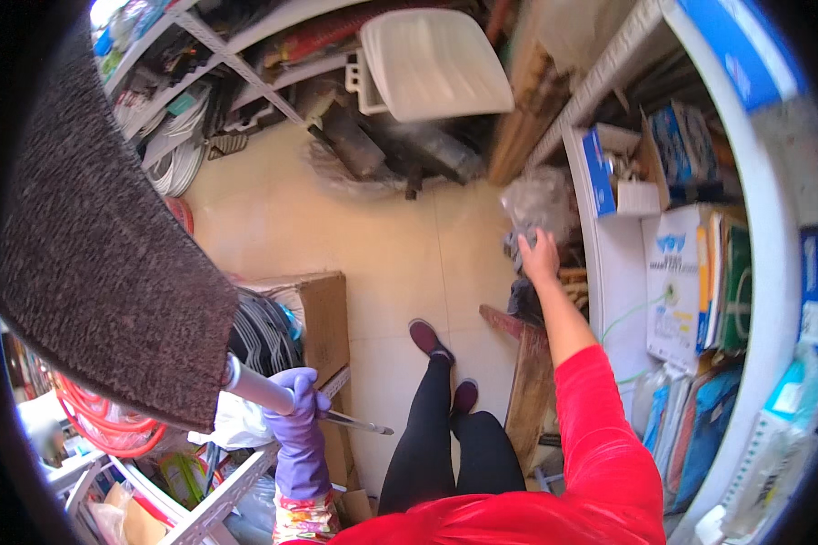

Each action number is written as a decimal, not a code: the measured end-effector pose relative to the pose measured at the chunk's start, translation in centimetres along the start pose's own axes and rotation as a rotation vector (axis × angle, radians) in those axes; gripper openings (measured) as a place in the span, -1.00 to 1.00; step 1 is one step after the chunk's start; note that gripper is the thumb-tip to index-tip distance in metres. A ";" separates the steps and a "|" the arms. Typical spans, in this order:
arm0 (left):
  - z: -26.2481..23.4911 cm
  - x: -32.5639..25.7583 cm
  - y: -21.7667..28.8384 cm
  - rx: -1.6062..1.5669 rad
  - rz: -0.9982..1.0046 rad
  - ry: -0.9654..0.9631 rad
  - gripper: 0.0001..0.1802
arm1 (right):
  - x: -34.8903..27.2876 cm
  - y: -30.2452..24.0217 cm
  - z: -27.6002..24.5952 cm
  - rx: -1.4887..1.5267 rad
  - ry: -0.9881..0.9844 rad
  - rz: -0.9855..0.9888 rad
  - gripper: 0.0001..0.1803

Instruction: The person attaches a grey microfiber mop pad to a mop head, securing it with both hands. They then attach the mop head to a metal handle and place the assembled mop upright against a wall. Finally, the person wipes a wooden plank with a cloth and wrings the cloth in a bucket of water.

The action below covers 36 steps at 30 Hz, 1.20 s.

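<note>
My left hand (300,409), in a purple rubber glove with a patterned cuff, is closed round a grey tubular handle (262,387). A large dark brown textured panel (109,245) fills the left of the view, and the handle meets its lower corner. A thin metal rod (359,423) sticks out to the right past the gloved fingers. My bare right hand (540,257), in a red sleeve, reaches forward to the right. Its fingers close on a crumpled clear plastic bag (541,200) beside the right-hand shelf; the bag is partly blurred.
A white shelf unit (618,272) with boxes and folders lines the right. A wooden plank (525,386) leans near my legs. A cardboard box (325,318) and a red coiled hose (100,418) are at left. Black wrapped items (364,145) and a white plastic seat (436,68) lie ahead.
</note>
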State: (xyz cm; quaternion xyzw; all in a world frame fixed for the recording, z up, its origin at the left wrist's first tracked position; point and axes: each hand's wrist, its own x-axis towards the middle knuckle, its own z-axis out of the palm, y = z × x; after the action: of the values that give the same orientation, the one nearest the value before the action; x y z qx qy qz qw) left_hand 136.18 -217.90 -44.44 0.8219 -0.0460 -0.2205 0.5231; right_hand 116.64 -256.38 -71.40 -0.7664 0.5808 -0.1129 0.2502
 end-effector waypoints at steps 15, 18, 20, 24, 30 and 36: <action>-4.6 13.7 23.2 -0.467 0.277 0.302 -0.85 | 11.8 -27.6 -11.2 0.594 -0.177 -0.239 -0.60; -5.6 17.6 27.3 -0.477 0.336 0.418 -0.83 | 14.9 -34.0 -11.5 0.641 -0.243 -0.333 -0.63; -6.6 19.7 29.5 -0.477 0.301 0.483 -0.80 | 17.7 -37.2 -9.5 0.712 -0.315 -0.444 -0.73; -8.7 23.0 32.9 -0.554 0.375 0.567 -0.77 | 19.8 -46.3 -8.9 0.770 -0.571 -0.496 -0.66; -13.5 28.6 34.2 -0.600 0.473 0.697 -0.79 | 21.0 -60.2 -3.9 0.533 -0.677 -0.764 -0.60; -21.2 36.7 33.0 -0.603 0.461 0.843 -0.78 | 17.4 -77.1 2.6 0.465 -0.856 -0.905 -0.57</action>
State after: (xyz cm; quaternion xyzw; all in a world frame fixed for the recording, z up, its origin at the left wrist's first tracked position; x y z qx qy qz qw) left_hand 183.02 -226.14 -19.40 0.6219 0.0537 0.2432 0.7424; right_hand 187.37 -256.77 -35.97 -0.8379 0.0114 -0.0147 0.5456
